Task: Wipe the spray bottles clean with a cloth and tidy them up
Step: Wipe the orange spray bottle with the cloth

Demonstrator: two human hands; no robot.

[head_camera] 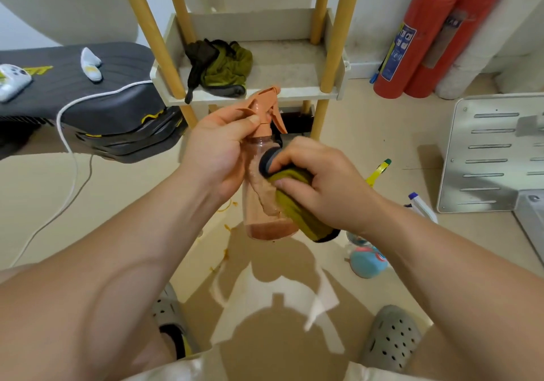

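Both bare forearms (112,263) reach up from 7 and 5 o'clock and meet at the centre, where the work is held clear of the floor at chest height so every side can be reached. The left hand (217,148) grips the clear plastic spray bottle with a salmon-pink trigger head (260,198) at its neck, fingers curled round behind and the thumb laid across the collar. That keeps the bottle upright and steady and leaves the body bare for wiping. A little reddish liquid sits in its base.

The right hand (319,180) has its fingers and thumb clamped on a bunched olive-green cloth with a dark grey edge (297,208), pressing it against the bottle's right side. I judge this to be mid-wipe on the body, with the trigger head probably yet to do.

At 12 o'clock stands a pale shelf tray on yellow wooden posts (294,65), a likely home for cleaned bottles; a second crumpled green cloth (226,67) lies on it. At 3 to 4 o'clock, on the floor, a white spray bottle with a blue nozzle (421,205) and a round blue bottle (366,261) seem to be waiting their turn
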